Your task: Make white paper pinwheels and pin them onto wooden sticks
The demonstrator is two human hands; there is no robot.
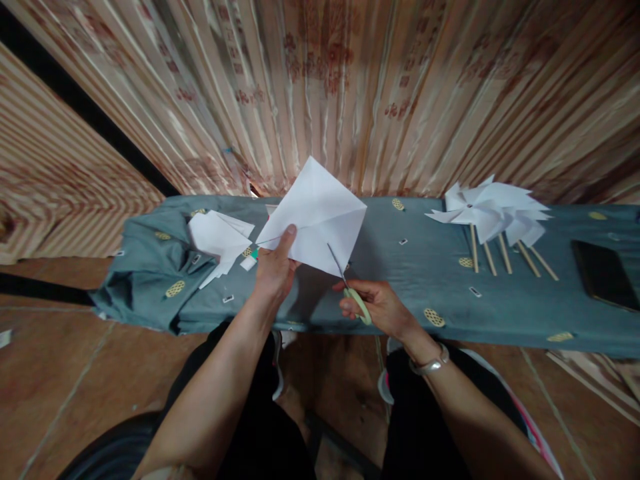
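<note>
A square sheet of white paper with crossing creases is held up over the bench in my left hand, thumb on top and fingers beneath. My right hand grips a pair of scissors by its pale green handles. The blades reach over the sheet's near corner and point toward its middle. Whether the blades are parted I cannot make out. Left of the sheet, several loose pieces of white paper lie on the cloth.
Several white paper pinwheels on wooden sticks lie overlapping on the right of the cloth-covered bench. A dark phone rests farther right. Behind the bench hangs a pleated curtain. A small green and white item sits near my left hand.
</note>
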